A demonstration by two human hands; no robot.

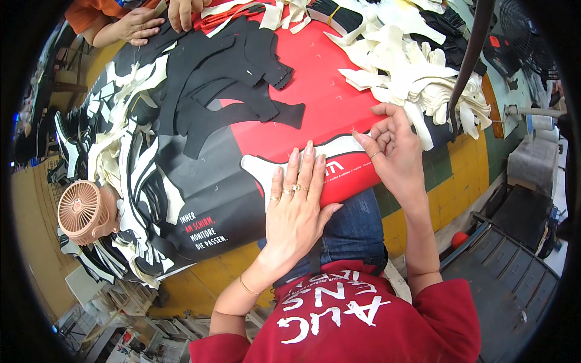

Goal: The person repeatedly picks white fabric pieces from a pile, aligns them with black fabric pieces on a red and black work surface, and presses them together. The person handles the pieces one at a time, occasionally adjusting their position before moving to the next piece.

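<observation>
A curved white cut piece with a black edge (pixel 256 169) lies near the front of the red and black table cover (pixel 315 72). My left hand (pixel 298 196) rests flat on this piece, fingers stretched out and side by side. At the piece's right end, my right hand (pixel 393 142) is curled, with thumb and fingertip pinched at its edge. Beyond my left hand lie overlapping black fabric pieces (pixel 236 78). Past my right hand spreads a heap of cream-white cut pieces (pixel 417 72).
Stacks of white and black strips (pixel 142 199) line the left side, beside a small pink fan (pixel 85 213). Another person's hands (pixel 142 25) are at the far left edge. A dark curved bar (pixel 469 60) rises at right. A black slatted surface (pixel 502 278) stands lower right.
</observation>
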